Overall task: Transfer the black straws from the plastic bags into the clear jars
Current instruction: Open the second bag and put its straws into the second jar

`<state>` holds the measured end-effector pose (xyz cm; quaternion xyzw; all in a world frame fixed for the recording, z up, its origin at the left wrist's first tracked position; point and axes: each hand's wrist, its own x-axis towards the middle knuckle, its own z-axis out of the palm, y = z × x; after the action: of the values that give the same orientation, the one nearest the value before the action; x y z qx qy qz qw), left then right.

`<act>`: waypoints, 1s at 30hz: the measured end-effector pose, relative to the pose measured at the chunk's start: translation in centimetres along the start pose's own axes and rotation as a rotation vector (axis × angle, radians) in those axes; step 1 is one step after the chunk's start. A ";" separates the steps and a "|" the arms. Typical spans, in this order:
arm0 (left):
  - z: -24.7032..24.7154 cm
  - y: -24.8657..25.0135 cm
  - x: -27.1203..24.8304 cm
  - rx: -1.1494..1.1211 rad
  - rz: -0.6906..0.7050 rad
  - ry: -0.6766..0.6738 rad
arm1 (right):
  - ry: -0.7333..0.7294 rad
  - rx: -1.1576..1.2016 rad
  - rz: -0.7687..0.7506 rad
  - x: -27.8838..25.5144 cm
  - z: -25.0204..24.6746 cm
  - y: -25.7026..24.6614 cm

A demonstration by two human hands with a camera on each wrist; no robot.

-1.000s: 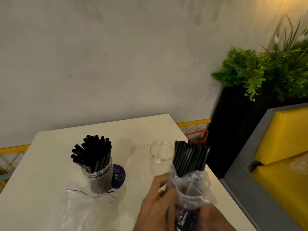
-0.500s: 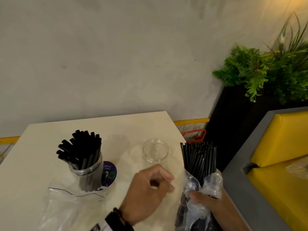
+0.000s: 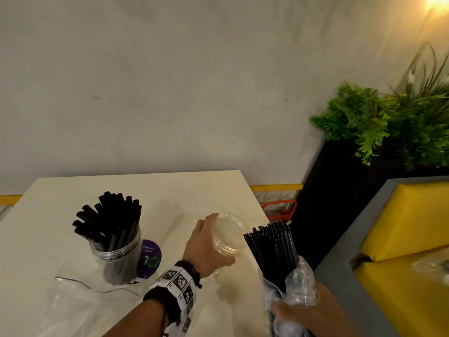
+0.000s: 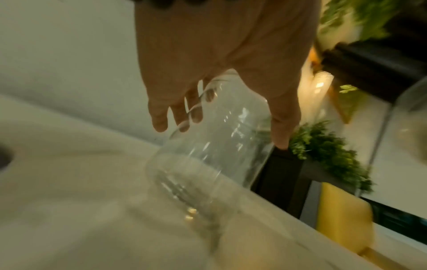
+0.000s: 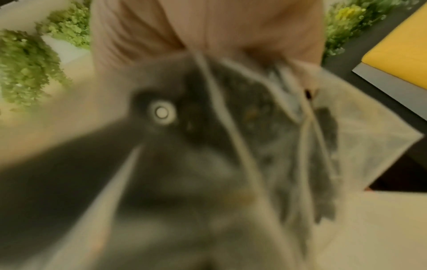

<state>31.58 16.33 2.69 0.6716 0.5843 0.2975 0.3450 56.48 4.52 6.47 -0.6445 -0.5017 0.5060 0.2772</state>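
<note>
My left hand (image 3: 206, 246) grips an empty clear jar (image 3: 229, 234) near the table's right edge; the left wrist view shows the fingers (image 4: 159, 120) and thumb wrapped round the tilted empty clear jar (image 4: 208, 155). My right hand (image 3: 298, 312) holds a plastic bag (image 3: 298, 283) with a bundle of black straws (image 3: 272, 246) sticking up out of it, just right of the jar. The right wrist view shows the plastic bag (image 5: 231, 164) only as a blur. A second clear jar (image 3: 116, 259), full of black straws (image 3: 109, 220), stands at the left.
An empty plastic bag (image 3: 80, 295) lies flat in front of the full jar, beside a purple round sticker (image 3: 150, 259). The cream table (image 3: 170, 198) ends close to my right hand. Right of it stand a black planter (image 3: 340, 203) and a yellow-cushioned seat (image 3: 408, 227).
My left hand let go of the bag, reached forward and took hold of the empty jar. The right hand keeps holding the bag of straws, now tilted slightly left.
</note>
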 end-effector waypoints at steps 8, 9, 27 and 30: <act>-5.7 3.9 -5.6 0.617 0.401 -0.028 | -0.153 -0.396 -0.094 0.4 -0.3 -3.7; -6.1 4.1 -6.2 0.658 0.422 -0.018 | -0.181 -0.418 -0.089 0.3 0.0 -4.1; -7.8 4.2 -11.6 0.802 0.387 -0.108 | -0.171 -1.296 -0.142 -2.3 4.3 -12.1; -7.2 4.0 -12.1 0.664 0.336 -0.102 | 0.009 -1.636 -0.252 -3.3 5.6 -14.5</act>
<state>26.41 4.87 10.23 0.8473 0.5126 0.1106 0.0835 46.04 5.63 18.33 -0.5838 -0.7788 -0.0563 -0.2227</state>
